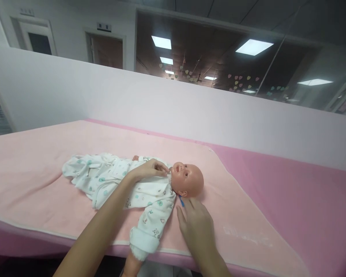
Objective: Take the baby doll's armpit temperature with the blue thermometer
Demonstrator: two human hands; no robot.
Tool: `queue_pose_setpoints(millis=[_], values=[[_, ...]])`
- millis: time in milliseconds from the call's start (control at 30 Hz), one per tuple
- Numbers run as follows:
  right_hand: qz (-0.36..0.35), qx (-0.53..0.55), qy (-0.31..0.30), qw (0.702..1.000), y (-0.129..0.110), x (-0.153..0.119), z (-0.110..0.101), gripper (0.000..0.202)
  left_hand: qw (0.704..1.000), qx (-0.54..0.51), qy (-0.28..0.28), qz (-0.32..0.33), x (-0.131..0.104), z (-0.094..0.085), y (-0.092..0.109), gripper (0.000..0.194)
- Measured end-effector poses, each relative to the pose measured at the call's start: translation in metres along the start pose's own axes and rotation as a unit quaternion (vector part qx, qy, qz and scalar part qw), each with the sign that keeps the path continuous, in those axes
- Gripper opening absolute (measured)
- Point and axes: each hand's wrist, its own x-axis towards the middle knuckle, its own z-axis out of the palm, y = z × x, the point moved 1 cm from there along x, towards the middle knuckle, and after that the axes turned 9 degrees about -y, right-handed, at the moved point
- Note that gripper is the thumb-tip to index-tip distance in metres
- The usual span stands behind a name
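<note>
A baby doll (187, 179) lies on its back, its bald head to the right, dressed in a white romper (150, 192) with green and brown prints. My left hand (151, 169) rests over the doll's chest, its fingers bent and closed at the collar (170, 179) under the chin. Close below the doll's ear, my right hand (196, 221) has its fingertips against the underside of the head, where they are partly hidden. A small blue strip (182, 201) shows between that hand's thumb and fingers; its kind is unclear. The doll's near sleeve (150, 231) hangs toward the table edge.
A light pink blanket (60, 142) lies under the doll on a darker pink table cover (265, 184). A low white partition (161, 104) rises along the far side. Behind it are doorways and a large window (213, 61) with heart stickers.
</note>
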Motion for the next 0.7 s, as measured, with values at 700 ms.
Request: queue_pose_setpoints(millis=[700], values=[[-0.095,0.042,0.046,0.994,-0.012,0.104,0.018,0.012,0.981,-0.19,0.04,-0.031,-0.005,-0.004,-0.004,0.03]])
